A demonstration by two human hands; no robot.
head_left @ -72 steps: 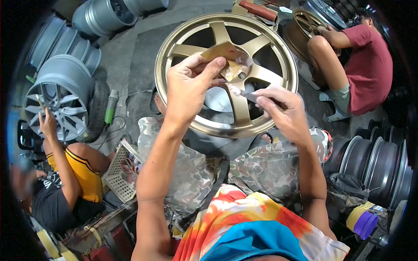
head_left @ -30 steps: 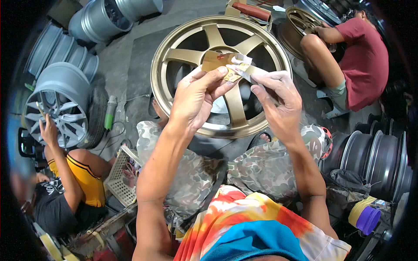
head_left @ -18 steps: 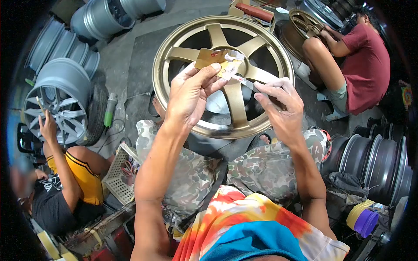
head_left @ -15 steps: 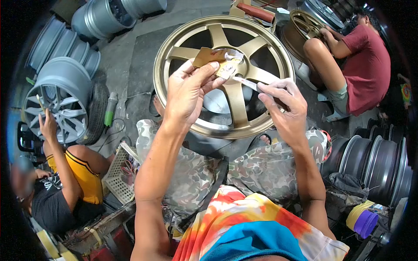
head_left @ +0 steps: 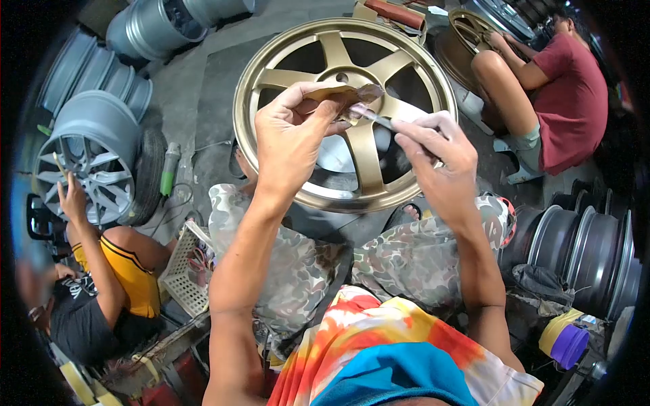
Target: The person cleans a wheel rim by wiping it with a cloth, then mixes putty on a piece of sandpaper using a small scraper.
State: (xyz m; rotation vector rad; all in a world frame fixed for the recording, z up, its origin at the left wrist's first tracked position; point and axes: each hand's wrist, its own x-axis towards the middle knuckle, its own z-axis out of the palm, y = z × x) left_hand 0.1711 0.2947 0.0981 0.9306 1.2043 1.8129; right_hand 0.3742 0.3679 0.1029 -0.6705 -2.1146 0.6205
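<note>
My left hand (head_left: 291, 139) pinches a folded brown sheet, like card or sandpaper (head_left: 333, 92), with a whitish smear on it. My right hand (head_left: 443, 159) grips a thin, narrow spatula (head_left: 376, 118), its pale-coated tip against or just beside the sheet. Exactly where the tip touches is blurred. White residue coats the fingers of my right hand. Below both hands lies a gold wheel rim (head_left: 364, 159) with several spokes, face up in front of my knees.
A person in a red shirt (head_left: 572, 101) handles a bronze rim (head_left: 467, 30) at right. At left another person (head_left: 84, 298) holds a thin stick by a silver rim (head_left: 88, 176). A grinder (head_left: 170, 166), a basket (head_left: 186, 287) and dark rims (head_left: 582, 250) stand around.
The brown sheet has tilted, so its smeared face shows less. The spatula tip has moved up and left onto or close to it, and my right hand has followed slightly.
</note>
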